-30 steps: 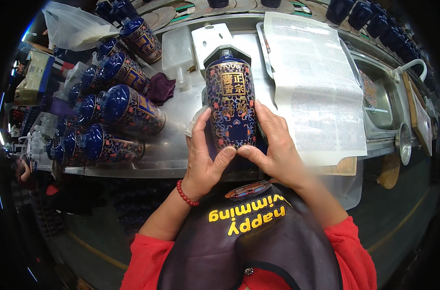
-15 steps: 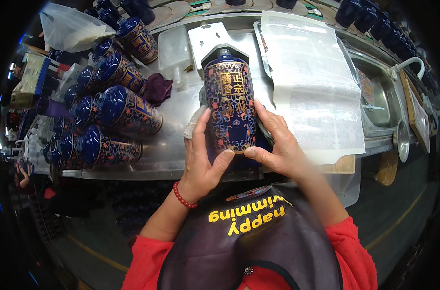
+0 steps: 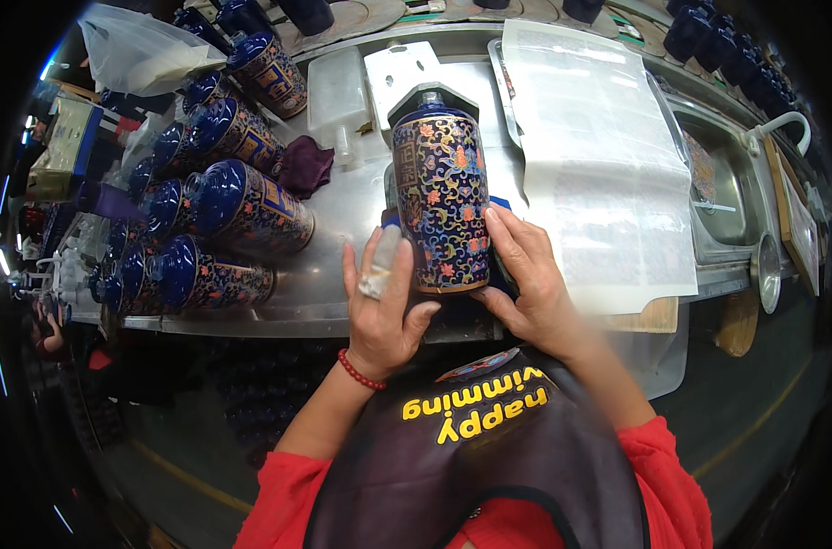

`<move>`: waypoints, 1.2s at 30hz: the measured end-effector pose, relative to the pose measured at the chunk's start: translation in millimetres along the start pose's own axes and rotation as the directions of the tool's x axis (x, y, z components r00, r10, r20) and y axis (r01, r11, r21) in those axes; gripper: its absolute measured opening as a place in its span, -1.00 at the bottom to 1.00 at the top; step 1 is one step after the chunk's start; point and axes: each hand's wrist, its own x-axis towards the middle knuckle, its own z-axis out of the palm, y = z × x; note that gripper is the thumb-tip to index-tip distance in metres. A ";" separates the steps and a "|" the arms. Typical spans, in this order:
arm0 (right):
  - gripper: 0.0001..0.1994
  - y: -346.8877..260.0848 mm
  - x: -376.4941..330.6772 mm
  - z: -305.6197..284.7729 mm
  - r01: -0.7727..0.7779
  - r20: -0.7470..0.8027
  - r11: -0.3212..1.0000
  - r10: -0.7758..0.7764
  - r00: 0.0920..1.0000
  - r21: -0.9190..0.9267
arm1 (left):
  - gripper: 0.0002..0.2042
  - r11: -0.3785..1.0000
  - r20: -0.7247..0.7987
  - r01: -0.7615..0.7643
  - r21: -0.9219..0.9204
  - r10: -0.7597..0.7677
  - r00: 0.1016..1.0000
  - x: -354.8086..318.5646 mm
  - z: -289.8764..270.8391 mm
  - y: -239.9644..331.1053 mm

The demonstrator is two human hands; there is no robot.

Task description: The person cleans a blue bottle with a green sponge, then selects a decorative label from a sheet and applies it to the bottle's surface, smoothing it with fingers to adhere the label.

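A dark blue bottle (image 3: 443,201) with a colourful floral wrap lies on its back, neck away from me, in a dark angular cradle (image 3: 461,101). My right hand (image 3: 530,284) grips its lower right side, thumb at the base and fingers along the wall. To the left of the base is my left hand (image 3: 376,316), fingers partly spread and thumb near the bottle. A small whitish pad (image 3: 379,265) is tucked between its fingers; whether it is sponge or folded cloth I cannot make out. The bottle's panel of gold characters now faces left.
Several similar bottles (image 3: 251,206) lie stacked at left beside a purple cloth (image 3: 306,166). Translucent printed sheets (image 3: 599,165) cover a tray on the right. Beyond them are a metal sink (image 3: 722,174) and ladle (image 3: 765,273). A clear plastic box (image 3: 336,87) stands behind.
The bottle has turned about its length, its gold-lettered panel rolling leftward so floral pattern faces up. My left hand has moved off its side, showing the whitish pad; my right hand remains against it.
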 end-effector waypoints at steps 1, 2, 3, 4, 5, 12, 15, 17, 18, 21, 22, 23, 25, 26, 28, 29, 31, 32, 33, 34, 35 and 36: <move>-0.11 0.5 0.1 1.7 -0.004 -0.017 1.000 0.004 1.000 -0.014 | -0.40 0.998 -0.015 -0.040 0.038 0.040 0.999 -3.4 -1.7 2.3; -0.11 0.9 0.0 2.9 0.004 -0.015 1.000 -0.004 1.000 -0.019 | -0.50 0.997 -0.015 -0.066 0.050 0.067 0.998 -5.6 -3.6 4.8; -0.12 1.5 -0.2 3.6 0.002 -0.021 1.000 -0.002 1.000 -0.022 | -0.52 0.994 0.003 -0.074 0.077 0.074 0.997 -6.3 -5.2 6.5; -0.12 1.9 -0.4 4.3 0.002 -0.026 1.000 -0.003 1.000 -0.026 | -0.53 0.989 0.016 -0.097 0.107 0.096 0.995 -6.3 -7.3 8.1; -0.12 2.1 -0.7 4.7 0.001 -0.028 1.000 -0.002 1.000 -0.030 | -0.54 0.985 0.015 -0.114 0.129 0.113 0.993 -5.5 -8.8 9.6; -0.12 1.9 -0.9 4.8 0.013 -0.033 0.999 -0.014 0.999 -0.029 | -0.65 0.988 0.024 -0.129 0.082 0.127 0.992 0.2 -11.4 16.9; -0.11 1.9 -0.8 4.5 0.011 -0.032 1.000 -0.012 0.999 -0.028 | -0.65 0.988 0.016 -0.097 0.123 0.095 0.995 -0.3 -14.9 16.4; -0.11 2.0 -0.9 4.8 0.014 -0.033 0.999 -0.015 0.999 -0.029 | -0.65 0.974 0.023 -0.149 0.170 0.148 0.989 -0.3 -14.0 17.2; -0.11 2.0 -1.0 5.1 0.014 -0.034 0.999 -0.015 0.999 -0.031 | -0.65 0.974 0.029 -0.145 0.173 0.142 0.989 -0.1 -12.7 18.0; -0.12 2.4 -0.9 5.6 0.017 -0.034 0.999 -0.018 0.999 -0.033 | -0.65 0.966 0.033 -0.183 0.183 0.180 0.983 1.0 -7.7 19.4; -0.12 2.4 -0.9 5.6 0.013 -0.035 0.999 -0.014 0.999 -0.032 | -0.65 0.966 0.037 -0.190 0.177 0.186 0.982 0.8 -7.1 19.3; -0.12 2.5 -0.9 5.5 0.016 -0.033 0.999 -0.017 0.999 -0.037 | -0.65 0.967 0.061 -0.187 0.172 0.179 0.982 0.3 -6.9 19.1; -0.12 2.5 -1.0 5.5 0.015 -0.032 0.999 -0.017 0.999 -0.041 | -0.65 0.975 0.030 -0.146 0.168 0.143 0.989 -2.6 -11.2 16.9; -0.13 2.4 -1.1 5.6 0.013 -0.029 0.999 -0.014 0.999 -0.046 | -0.65 0.977 0.020 -0.122 0.178 0.120 0.993 -4.5 -13.9 15.9; -0.13 2.3 -1.1 5.7 0.010 -0.032 0.999 -0.011 0.999 -0.053 | -0.65 0.974 0.008 -0.107 0.199 0.107 0.994 -7.6 -16.3 15.2; -0.13 2.2 -1.2 6.0 0.007 -0.032 0.999 -0.009 0.999 -0.049 | -0.65 0.973 0.015 -0.107 0.205 0.107 0.994 -8.6 -16.0 15.7; -0.13 2.2 -1.4 6.1 0.002 -0.029 0.999 -0.003 1.000 -0.044 | -0.65 0.967 0.012 -0.131 0.219 0.132 0.991 -8.6 -13.3 17.3; -0.13 2.2 -1.4 6.0 0.006 -0.029 0.999 -0.007 1.000 -0.047 | -0.65 0.964 0.006 -0.139 0.226 0.141 0.990 -7.2 -10.7 18.1; -0.13 2.2 -1.4 5.6 0.006 -0.026 0.999 -0.007 1.000 -0.050 | -0.65 0.962 0.005 -0.163 0.219 0.166 0.986 -5.5 -8.4 18.7; -0.13 2.0 -1.3 5.5 0.004 -0.024 0.999 -0.005 1.000 -0.052 | -0.65 0.959 0.005 -0.187 0.211 0.190 0.982 -3.7 -6.0 19.4; -0.13 1.9 -1.2 5.2 0.007 -0.028 0.999 -0.009 1.000 -0.052 | -0.65 0.959 0.009 -0.202 0.201 0.204 0.979 -2.3 -4.5 19.6; -0.13 1.8 -1.2 4.9 0.010 -0.031 0.999 -0.011 0.999 -0.052 | -0.66 0.955 0.025 -0.218 0.200 0.218 0.976 -1.4 -3.7 19.6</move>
